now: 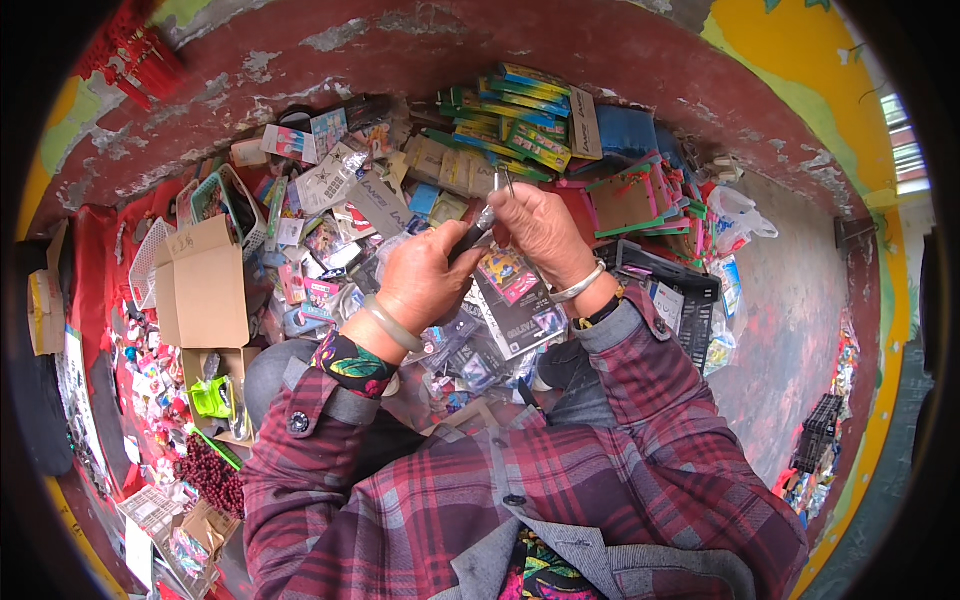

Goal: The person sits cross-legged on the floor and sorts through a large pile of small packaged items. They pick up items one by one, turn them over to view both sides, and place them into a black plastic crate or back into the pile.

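My left hand (425,280) is closed around the dark handle of a small metal tool (474,234), a pale bangle on its wrist. My right hand (542,228) pinches the tool's silver tip, where a thin metal prong sticks up; a silver bracelet and a dark band circle that wrist. Both hands hover above a ground spread of packaged small goods (505,300). My plaid sleeves come in from below. What the fingertips hold at the tip is too small to tell.
An open cardboard box (203,283) sits at the left with a white mesh basket beside it. Stacked green and yellow packets (515,120) lie at the back, a black crate (680,300) at the right. Red beads (212,478) and a green item lie lower left.
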Action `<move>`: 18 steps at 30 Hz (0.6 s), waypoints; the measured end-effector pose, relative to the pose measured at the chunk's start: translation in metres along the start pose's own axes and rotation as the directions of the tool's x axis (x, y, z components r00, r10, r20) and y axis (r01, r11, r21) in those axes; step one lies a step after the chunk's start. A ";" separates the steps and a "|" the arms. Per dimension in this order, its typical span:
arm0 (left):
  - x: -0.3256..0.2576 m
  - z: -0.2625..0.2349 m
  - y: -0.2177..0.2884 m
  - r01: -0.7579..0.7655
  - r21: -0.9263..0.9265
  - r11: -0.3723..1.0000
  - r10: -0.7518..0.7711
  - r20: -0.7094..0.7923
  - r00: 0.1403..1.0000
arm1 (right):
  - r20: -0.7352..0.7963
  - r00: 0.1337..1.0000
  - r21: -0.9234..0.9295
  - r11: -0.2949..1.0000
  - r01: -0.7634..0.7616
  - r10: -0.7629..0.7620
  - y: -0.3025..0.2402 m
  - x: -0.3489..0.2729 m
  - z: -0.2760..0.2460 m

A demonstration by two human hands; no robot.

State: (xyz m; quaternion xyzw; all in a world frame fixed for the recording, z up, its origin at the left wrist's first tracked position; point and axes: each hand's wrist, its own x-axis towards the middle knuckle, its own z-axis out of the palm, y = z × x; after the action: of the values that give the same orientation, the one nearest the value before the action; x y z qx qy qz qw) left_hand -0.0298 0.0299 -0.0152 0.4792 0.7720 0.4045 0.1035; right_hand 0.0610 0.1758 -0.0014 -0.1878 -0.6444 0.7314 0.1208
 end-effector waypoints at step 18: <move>0.002 -0.004 0.006 -0.283 0.244 0.928 0.297 -0.024 0.955 | -0.024 0.997 -0.398 0.915 0.062 -0.078 -0.002 -0.004 -0.002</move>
State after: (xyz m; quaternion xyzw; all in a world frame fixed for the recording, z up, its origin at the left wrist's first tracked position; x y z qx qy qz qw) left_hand -0.0294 0.0308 -0.0080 0.5845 0.7384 0.3341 -0.0389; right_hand 0.0653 0.1759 0.0009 -0.1997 -0.7829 0.5771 0.1189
